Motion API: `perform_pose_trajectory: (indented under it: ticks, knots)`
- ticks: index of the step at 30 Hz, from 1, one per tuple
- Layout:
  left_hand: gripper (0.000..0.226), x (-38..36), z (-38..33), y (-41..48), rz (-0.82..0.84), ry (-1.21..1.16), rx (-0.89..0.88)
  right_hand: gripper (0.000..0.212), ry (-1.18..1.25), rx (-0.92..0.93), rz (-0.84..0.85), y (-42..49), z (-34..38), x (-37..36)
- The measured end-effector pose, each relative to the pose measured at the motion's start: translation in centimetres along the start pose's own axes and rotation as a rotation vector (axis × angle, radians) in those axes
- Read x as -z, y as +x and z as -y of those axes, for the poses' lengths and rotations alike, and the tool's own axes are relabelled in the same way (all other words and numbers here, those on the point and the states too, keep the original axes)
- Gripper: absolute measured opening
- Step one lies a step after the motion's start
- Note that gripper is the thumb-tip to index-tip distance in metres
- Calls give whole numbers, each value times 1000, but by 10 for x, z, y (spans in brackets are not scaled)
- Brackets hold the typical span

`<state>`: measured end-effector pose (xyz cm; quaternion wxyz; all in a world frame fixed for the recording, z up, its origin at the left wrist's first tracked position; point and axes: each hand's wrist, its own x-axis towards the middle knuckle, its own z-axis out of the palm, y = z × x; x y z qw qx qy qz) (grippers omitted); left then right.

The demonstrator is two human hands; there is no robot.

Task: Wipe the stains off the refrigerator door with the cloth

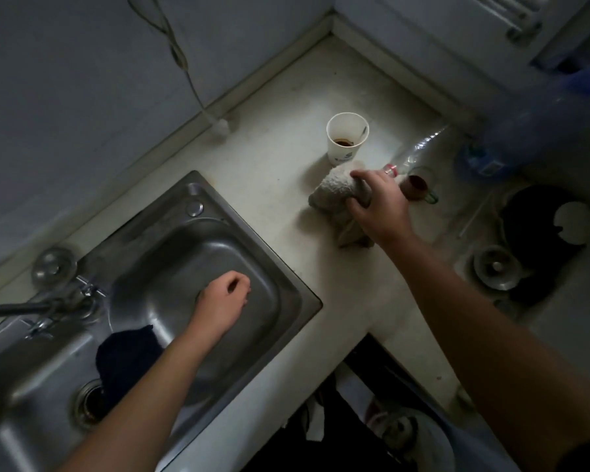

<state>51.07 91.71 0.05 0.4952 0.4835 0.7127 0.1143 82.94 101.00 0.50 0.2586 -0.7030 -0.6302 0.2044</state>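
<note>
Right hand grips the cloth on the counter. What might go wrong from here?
1. The cloth lies right beside the paper cup, which holds dark dregs; lifting the cloth may tip the cup.
2. The right hand grips the cloth close to a glass of reddish liquid; pulling back could knock it over.

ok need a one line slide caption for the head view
Right hand grips the cloth on the counter beside a paper cup; left hand hovers over the sink.
</note>
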Motion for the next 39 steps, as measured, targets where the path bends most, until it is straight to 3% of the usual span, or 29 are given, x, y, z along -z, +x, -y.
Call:
perform_pose_trajectory:
  ticks: [4,9,18,24,26,34,36,39]
  knots:
    - [21,-2,-5,12,-17,3,9,59,-107,-18,153,6,-21,-21]
    - [22,-3,-13,14,-34,15,32,48,-151,42,-107,-11,-13,-17]
    - [20,-11,-8,15,-30,45,54,54,-114,79,21,-15,-27,-20]
    - [20,-14,-10,6,-27,31,53,42,-172,-3,-115,-32,-6,-13]
    - [20,-14,-11,1,-40,19,50,38,-150,-37,-60,-40,-5,-16]
    - [19,-1,1,-28,-39,-3,9,62,-77,-137,313,-43,4,-2]
    - [19,2,8,-37,-35,-7,-11,53,-69,-166,339,-52,9,7]
    - [19,5,17,-48,-36,-22,-43,21,54,-245,184,-82,15,18]
